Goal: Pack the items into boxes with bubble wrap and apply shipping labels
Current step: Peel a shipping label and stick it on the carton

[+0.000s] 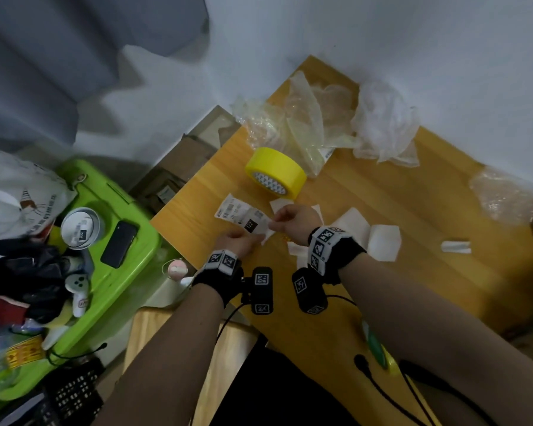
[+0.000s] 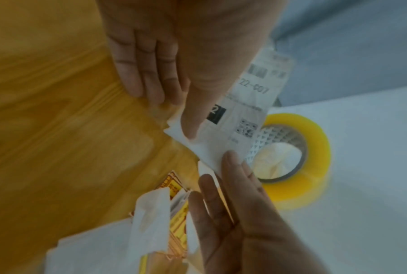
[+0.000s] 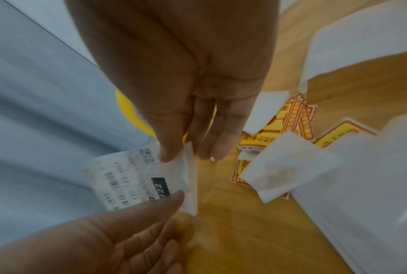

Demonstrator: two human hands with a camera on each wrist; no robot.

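**Shipping label held over the bench, both hands**

Shipping label: thin white printed paper, long rectangle, barcode, black square reading "122"; held above the near-left part of the bench, which has a yellow wood-grain top. Left hand pinches its near corner between thumb and fingers; right hand pinches the adjoining edge the same way.

Tape roll: yellow cylinder, patterned card core, lying just beyond the label.

Bubble wrap: clear, crumpled sheets along the far edge by the wall.

White backing papers: flat blank squares, scattered right of the hands.

Wrist views only: yellow-and-red printed stickers, piled under the white papers; a thin white layer parting from the label's pinched edge.

Head view only: green plastic bin, smooth lid, left of the bench, carrying a black phone.
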